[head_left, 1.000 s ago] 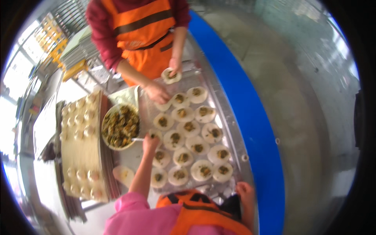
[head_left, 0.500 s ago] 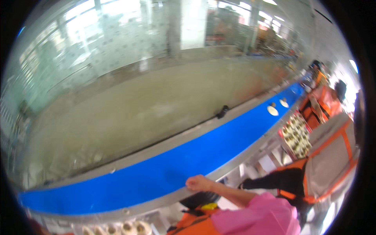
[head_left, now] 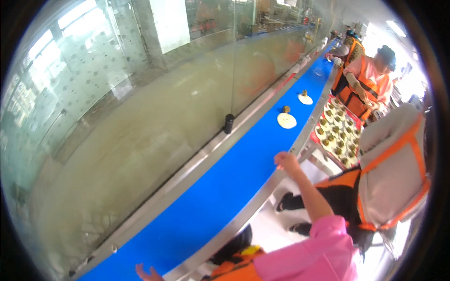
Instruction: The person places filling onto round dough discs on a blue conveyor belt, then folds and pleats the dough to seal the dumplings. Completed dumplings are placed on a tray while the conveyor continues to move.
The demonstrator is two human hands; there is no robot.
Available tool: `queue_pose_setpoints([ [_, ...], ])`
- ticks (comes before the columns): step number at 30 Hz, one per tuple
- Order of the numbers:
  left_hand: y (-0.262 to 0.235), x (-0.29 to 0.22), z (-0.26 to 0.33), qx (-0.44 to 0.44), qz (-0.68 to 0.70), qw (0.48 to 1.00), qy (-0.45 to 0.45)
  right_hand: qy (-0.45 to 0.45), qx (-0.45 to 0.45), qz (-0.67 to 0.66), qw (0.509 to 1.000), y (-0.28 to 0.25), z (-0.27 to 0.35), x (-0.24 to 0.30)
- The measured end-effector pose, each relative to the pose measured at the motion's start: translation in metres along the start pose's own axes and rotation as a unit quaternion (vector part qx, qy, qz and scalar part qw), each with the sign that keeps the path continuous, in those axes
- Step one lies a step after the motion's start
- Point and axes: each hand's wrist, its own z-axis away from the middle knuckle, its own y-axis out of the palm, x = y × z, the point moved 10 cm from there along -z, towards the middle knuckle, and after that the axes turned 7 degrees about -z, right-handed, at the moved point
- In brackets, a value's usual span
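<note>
My right hand (head_left: 287, 162) is over the near edge of the blue conveyor belt (head_left: 220, 182), its fingers loosely bent and slightly apart, with nothing seen in them. Low in the picture, my left hand (head_left: 149, 273) is over the belt with fingers spread and holds nothing. Beyond my right hand a flat, pale dough round (head_left: 287, 121) lies on the belt, with a brownish-green ball of filling (head_left: 286, 109) at its far edge. Farther up lie a second dough round (head_left: 305, 99) and its filling ball (head_left: 304, 93).
A red tray (head_left: 359, 122) beside the belt holds several dough pieces topped with filling. A person in an orange apron (head_left: 368, 86) works beyond it; another person's grey back (head_left: 391, 164) is close on my right. A black cylinder (head_left: 228, 123) stands at the glass along the belt's far side.
The view has turned toward the right. My right hand has moved up along the belt edge and its fingers have loosened. My left hand has come into view; the dough rounds appear nearer.
</note>
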Motion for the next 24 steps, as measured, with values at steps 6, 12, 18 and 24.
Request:
queue_pose_setpoints([
  [6,0.005,-0.046,0.013,0.043,0.046,0.998,-0.014,-0.089,-0.253,0.259,0.928,-0.097,-0.105,0.023],
  [12,-0.017,-0.085,0.015,0.05,0.134,0.985,-0.096,-0.042,-0.275,0.318,0.907,-0.076,-0.154,0.033],
  [18,-0.004,-0.073,0.02,0.084,0.197,0.97,-0.117,-0.034,-0.173,0.351,0.92,-0.031,-0.179,0.023],
  [24,0.007,-0.072,0.026,0.094,0.255,0.953,-0.136,-0.024,-0.016,0.086,0.996,-0.003,-0.145,0.024],
])
